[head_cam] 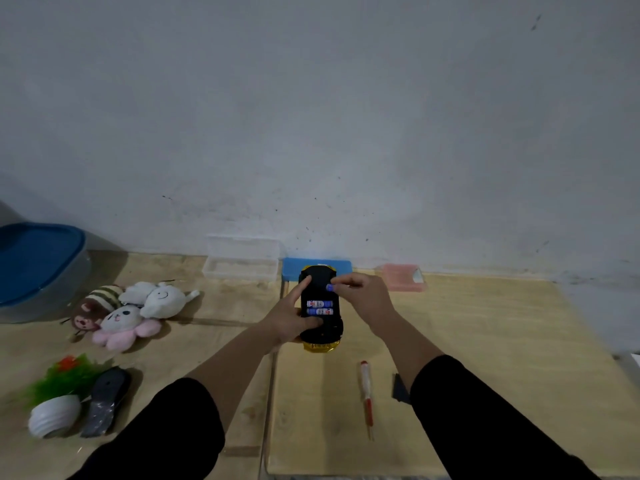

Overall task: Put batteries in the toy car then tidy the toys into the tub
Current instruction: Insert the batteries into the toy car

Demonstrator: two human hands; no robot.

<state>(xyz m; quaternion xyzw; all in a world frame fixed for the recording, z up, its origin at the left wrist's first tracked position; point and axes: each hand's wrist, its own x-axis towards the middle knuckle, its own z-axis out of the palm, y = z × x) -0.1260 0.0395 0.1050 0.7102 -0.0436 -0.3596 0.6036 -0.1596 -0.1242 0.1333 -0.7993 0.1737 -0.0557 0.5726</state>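
At centre frame the toy car (321,308) is being held belly-up by the left hand (290,318), fingers curled around its side, so the bay faces upward. Two batteries (319,307) are already seated. A third battery (330,287), apparently, is being pinched by the right hand (360,295). The tub (38,268) is sitting at upper left.

The yellow toy car (321,306) lay belly-up above the bench in my left grip (289,322), two batteries (319,307) seated side by side, a third battery (330,287) pinched in my right grip (360,296).
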